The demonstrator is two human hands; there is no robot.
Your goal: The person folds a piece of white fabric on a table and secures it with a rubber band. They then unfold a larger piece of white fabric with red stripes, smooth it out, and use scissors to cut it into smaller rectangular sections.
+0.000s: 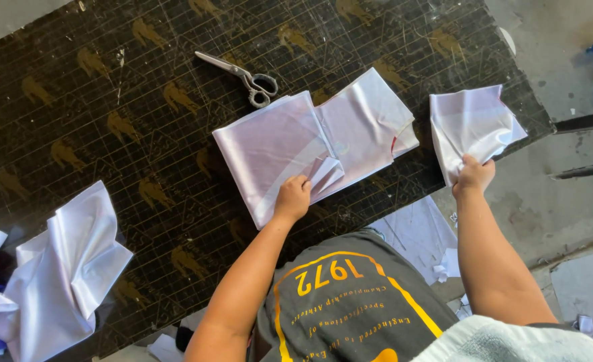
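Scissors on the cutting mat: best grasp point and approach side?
Grip the scissors by the ringed handles, which lie at the lower right end, close to the folded white fabric. Come from above on the near side; the shut blades point up-left, away from both hands, so the handles are the nearer end.

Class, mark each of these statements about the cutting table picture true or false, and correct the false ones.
1. The left hand rests on the folded white satin fabric. True.
2. The scissors are in the right hand. False: they lie on the cutting mat, untouched.
3. The right hand grips a separate white fabric piece. True.
4. The crumpled white fabric lies beside the scissors. False: it lies far from them, at the mat's other end.
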